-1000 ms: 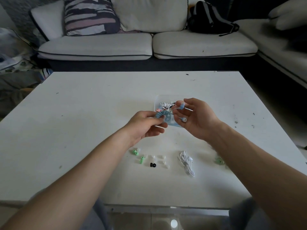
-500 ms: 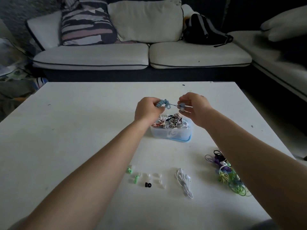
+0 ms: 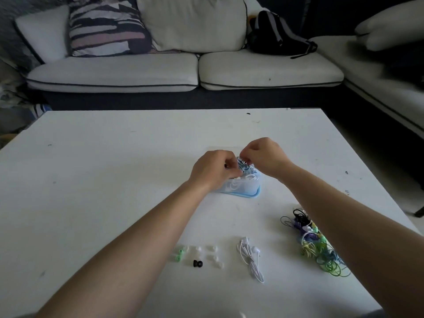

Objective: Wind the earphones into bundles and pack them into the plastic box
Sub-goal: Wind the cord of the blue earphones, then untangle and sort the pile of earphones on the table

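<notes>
While both hands are meeting over the plastic box (image 3: 241,188), the left hand (image 3: 213,171) is coming in from the near left with its fingers (image 3: 231,168) curled tight, pinching the blue earphone bundle (image 3: 243,168) at the top of the box's contents. Opposite it, the right hand (image 3: 266,158) is bending down from the far right, its fingers (image 3: 249,157) curled narrow and gripping the far end of the same bundle. Its fingertips are partly hiding behind the knuckles. That bundle is sitting at the mouth of the box, touching the other wound cables already lying inside, white loops showing through the clear wall. The box itself is standing on its blue base near the middle of the white tabletop (image 3: 103,175).

Closer to the person, a white earphone (image 3: 251,260) is lying loosely gathered on the tabletop, well apart from the box. Just right of it, a tangle of coloured earphones (image 3: 319,247), green, purple, black and blue, is spreading out beside the right forearm. To the left of the white earphone, loose ear tips (image 3: 212,255) are lying scattered, with green ear tips (image 3: 179,254) and one black ear tip (image 3: 197,263) among them.

Beyond the tabletop, a white sofa (image 3: 160,70) is carrying a striped cushion (image 3: 105,28) and a black backpack (image 3: 275,35).
</notes>
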`<action>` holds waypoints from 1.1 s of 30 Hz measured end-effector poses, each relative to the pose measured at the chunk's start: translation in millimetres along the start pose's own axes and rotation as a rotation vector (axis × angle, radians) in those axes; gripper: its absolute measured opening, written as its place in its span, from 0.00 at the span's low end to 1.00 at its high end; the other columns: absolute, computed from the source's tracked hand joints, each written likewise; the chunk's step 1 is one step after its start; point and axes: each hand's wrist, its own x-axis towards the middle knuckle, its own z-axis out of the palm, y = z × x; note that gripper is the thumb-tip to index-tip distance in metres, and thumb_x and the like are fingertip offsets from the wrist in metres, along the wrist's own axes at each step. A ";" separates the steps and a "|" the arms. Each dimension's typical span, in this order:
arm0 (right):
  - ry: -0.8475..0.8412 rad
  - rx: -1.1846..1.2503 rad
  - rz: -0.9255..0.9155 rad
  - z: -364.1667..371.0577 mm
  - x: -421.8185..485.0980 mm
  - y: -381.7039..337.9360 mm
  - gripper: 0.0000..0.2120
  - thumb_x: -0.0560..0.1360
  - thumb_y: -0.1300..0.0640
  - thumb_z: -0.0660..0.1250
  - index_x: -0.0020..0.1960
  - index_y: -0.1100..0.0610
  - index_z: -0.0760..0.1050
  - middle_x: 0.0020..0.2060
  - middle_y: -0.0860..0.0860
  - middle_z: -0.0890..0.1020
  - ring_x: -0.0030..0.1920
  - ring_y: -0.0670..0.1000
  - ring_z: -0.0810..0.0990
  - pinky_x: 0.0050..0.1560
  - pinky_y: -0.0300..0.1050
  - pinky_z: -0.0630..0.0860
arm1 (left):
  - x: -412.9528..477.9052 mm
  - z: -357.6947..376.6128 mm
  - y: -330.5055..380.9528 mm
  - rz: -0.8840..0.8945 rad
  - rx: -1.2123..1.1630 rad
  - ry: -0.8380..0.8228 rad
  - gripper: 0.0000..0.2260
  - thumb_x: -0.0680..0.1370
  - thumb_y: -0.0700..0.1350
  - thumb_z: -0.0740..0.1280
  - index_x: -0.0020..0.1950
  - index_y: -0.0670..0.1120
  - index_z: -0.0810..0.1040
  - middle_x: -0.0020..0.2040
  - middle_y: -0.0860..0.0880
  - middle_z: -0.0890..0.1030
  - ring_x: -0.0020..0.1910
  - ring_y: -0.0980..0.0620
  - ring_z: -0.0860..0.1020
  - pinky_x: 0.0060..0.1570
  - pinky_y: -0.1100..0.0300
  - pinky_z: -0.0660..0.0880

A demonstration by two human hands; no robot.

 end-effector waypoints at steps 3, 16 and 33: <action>0.033 -0.114 -0.008 -4.8 -5.1 3.5 0.13 0.73 0.59 0.62 0.47 0.64 0.82 0.46 0.60 0.85 0.45 0.62 0.81 0.40 0.50 0.79 | -1.1 -1.1 0.6 -0.041 -0.001 0.017 0.06 0.73 0.53 0.72 0.39 0.52 0.83 0.38 0.57 0.80 0.37 0.60 0.77 0.36 0.61 0.70; 0.020 0.064 0.048 -54.5 -51.7 34.7 0.09 0.77 0.58 0.64 0.45 0.57 0.84 0.42 0.50 0.86 0.40 0.50 0.81 0.40 0.43 0.75 | -31.1 -7.8 34.8 -0.111 -0.138 0.126 0.07 0.77 0.51 0.67 0.40 0.52 0.81 0.40 0.57 0.83 0.43 0.56 0.80 0.43 0.61 0.74; -0.287 -0.503 0.041 -53.7 -95.1 112.6 0.08 0.73 0.51 0.70 0.50 0.51 0.83 0.44 0.49 0.84 0.45 0.51 0.81 0.44 0.44 0.78 | -59.7 109.6 85.3 -0.108 -0.146 -0.352 0.17 0.70 0.38 0.71 0.58 0.48 0.78 0.45 0.51 0.85 0.39 0.55 0.80 0.46 0.59 0.79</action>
